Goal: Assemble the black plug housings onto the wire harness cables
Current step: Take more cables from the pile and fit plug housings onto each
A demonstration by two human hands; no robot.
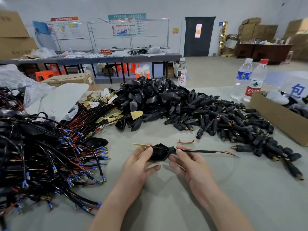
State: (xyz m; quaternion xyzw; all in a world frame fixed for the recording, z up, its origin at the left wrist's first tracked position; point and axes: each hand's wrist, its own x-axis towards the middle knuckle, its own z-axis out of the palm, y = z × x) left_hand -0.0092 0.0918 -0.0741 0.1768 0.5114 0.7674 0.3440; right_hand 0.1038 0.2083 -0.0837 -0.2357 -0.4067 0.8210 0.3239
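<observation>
One housing [158, 154] is pinched in the left hand [138, 164] near the pile [158, 100], its cable [196, 151] in the right hand [190, 164]; threading is judged under way, a steady pull needed.

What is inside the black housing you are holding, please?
In the black housing a red wire crosses the open top; a yellow board sticks out left and the black cable exits the neck. Deeper inside is hidden by its wall and the left hand.
</observation>
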